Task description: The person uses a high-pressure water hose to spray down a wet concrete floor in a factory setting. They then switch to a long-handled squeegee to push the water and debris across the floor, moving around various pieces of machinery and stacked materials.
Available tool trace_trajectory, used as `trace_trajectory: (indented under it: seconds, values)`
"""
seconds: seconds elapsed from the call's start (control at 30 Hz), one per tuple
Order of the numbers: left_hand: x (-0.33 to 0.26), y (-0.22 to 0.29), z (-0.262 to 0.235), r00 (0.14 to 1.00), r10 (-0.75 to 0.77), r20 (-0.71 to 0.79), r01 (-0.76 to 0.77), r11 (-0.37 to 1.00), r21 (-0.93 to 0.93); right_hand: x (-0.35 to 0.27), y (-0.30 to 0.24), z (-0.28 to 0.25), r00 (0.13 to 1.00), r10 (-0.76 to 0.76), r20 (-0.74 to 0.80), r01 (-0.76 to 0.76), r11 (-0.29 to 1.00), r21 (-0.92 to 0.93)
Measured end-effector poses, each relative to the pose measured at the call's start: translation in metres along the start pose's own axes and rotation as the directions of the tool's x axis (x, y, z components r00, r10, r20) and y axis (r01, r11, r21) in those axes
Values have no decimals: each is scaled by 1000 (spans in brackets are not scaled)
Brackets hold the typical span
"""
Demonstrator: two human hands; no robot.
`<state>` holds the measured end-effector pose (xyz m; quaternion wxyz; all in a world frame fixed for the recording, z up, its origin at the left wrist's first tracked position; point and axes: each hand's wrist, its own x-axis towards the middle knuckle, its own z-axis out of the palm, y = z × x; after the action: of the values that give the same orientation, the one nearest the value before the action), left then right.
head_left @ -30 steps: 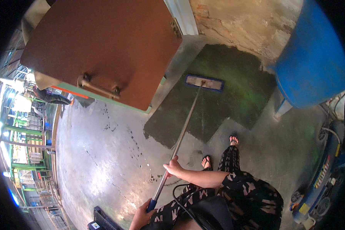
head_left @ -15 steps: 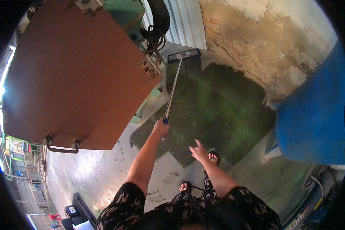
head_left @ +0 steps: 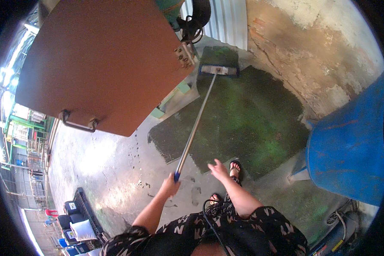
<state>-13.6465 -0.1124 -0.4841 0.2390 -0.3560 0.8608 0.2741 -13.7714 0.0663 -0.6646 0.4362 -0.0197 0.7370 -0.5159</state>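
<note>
While your left hand wraps round the blue end of the mop pole, your right hand is off to its right, apart from the pole, fingers partly spread and holding nothing. From your left hand the pole runs far and slightly right to the flat mop head, on the far part of a dark, damp-looking floor patch. A brown panel stands left, a blue drum right.
</note>
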Motion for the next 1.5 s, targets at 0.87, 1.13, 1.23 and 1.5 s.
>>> trace_trajectory:
  seconds: [0.87,1.13,1.23,1.5]
  values:
    - [14,79,-107,986,-127,-112,131,991,26,175,-246,79,906,-333,262,421,638,-644]
    - [-91,115,-192,984,-138,112,125,986,114,82,-228,60,466,-872,149,801,345,-490]
    - [-143,143,-208,960,-218,178,191,969,156,39,-224,41,373,-897,238,922,330,-203]
    - [-86,178,-147,979,-40,198,11,989,146,92,-216,-42,476,-823,310,826,296,-480]
